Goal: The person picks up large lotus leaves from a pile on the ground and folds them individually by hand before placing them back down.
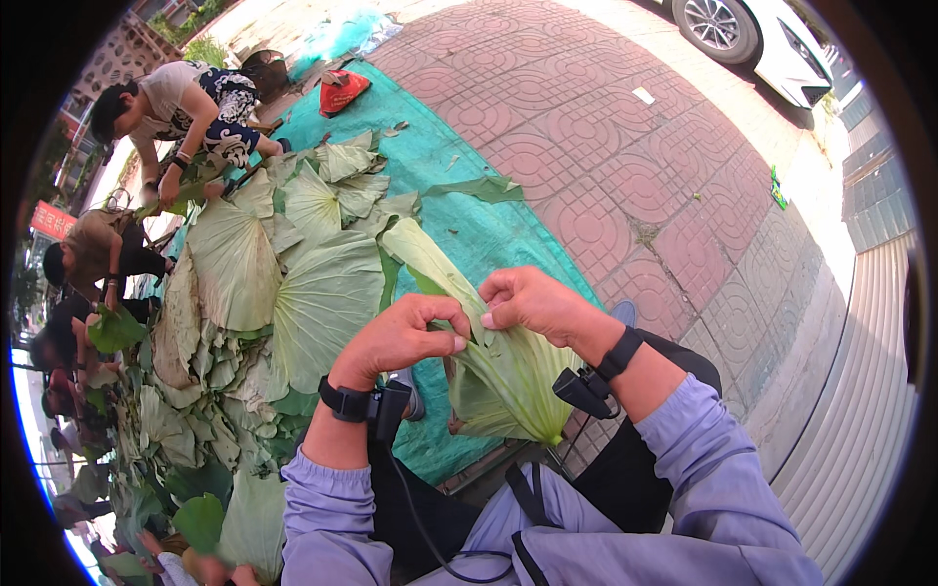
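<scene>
A large pale green lotus leaf (523, 381), folded lengthwise, lies in front of me with its ribs gathering to a point near my lap. My left hand (405, 337) pinches the leaf's left side between thumb and fingers. Close beside it, my right hand (537, 313) grips the same leaf with thumb and curled fingers. The leaf's upper part leans away to the far left, over the tarp. To my left spreads a heap of flattened lotus leaves (327, 293), some green, some dried and brownish.
A teal tarp (430, 122) lies under the leaves, with a red bag (342, 93) at its far end. A bent-over person (186, 107) handles leaves at the far left; several more people work along the left side. Red paving (596, 146), a white car (782, 49) and a ribbed shutter (850, 361) are at right.
</scene>
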The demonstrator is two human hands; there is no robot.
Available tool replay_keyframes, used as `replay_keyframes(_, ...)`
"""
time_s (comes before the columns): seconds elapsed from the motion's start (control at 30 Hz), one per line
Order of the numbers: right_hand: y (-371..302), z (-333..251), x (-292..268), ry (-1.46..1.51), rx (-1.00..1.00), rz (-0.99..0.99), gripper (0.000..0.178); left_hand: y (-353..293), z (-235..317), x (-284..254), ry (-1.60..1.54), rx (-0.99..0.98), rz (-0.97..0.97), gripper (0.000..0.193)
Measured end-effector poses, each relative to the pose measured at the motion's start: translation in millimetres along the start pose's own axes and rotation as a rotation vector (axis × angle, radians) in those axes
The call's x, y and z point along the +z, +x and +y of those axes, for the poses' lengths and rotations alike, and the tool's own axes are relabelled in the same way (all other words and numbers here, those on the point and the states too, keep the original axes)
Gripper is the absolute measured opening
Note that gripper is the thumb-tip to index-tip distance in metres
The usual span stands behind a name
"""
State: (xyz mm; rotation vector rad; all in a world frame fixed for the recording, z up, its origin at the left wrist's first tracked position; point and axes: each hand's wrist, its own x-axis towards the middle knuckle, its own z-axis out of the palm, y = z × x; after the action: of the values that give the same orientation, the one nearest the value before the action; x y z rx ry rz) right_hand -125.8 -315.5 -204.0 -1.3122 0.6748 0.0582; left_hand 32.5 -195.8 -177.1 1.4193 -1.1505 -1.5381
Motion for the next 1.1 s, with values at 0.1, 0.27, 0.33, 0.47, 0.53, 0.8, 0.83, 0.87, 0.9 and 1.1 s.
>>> replay_keyframes(0.1, -0.6, -1.5, -2.3, -0.006, -0.046, 0.050, 0.021, -0.7, 2.0, 1.0, 0.057, -0.011, 0.044, 0.007)
replay_keyframes(0.27, -3.6, -5.9, -0.8, -0.003, -0.078, 0.111, 0.017, 2.1, -5.9, 2.3, 0.155, 0.006, 0.087, 0.011)
replay_keyframes(0.33, -2.8, -3.8, -1.0, 0.017, -0.080, 0.128, 0.017, 3.3, -5.5, 5.7, 0.235, 0.052, 0.107, 0.013)
replay_keyframes(0.47, -2.9, -3.6, 0.4, 0.054, -0.082, 0.162, 0.016, 2.5, -4.8, 9.4, 0.320, 0.073, 0.109, 0.015)
replay_keyframes(0.53, -2.2, -2.3, 1.2, 0.069, -0.077, 0.162, 0.015, 2.0, -1.2, 10.9, 0.395, 0.049, 0.108, 0.015)
replay_keyframes(0.8, -2.1, -0.6, 4.3, 0.105, -0.090, 0.158, 0.014, 5.8, -9.6, 13.7, 0.350, -0.019, 0.125, 0.016)
replay_keyframes(0.83, -1.9, 0.2, 4.2, 0.101, -0.092, 0.155, 0.014, 6.6, -11.7, 14.0, 0.350, -0.017, 0.130, 0.015)
replay_keyframes(0.87, -1.7, 0.6, 4.1, 0.097, -0.095, 0.152, 0.014, 6.8, -12.3, 14.2, 0.350, -0.017, 0.133, 0.015)
replay_keyframes(0.9, -1.0, 1.5, 4.0, 0.085, -0.089, 0.152, 0.014, 6.8, -13.3, 14.3, 0.350, -0.016, 0.136, 0.015)
replay_keyframes(1.1, -4.3, -0.5, 5.8, 0.123, -0.083, 0.158, 0.015, 8.0, -17.5, 14.3, 0.172, -0.042, 0.099, 0.013)
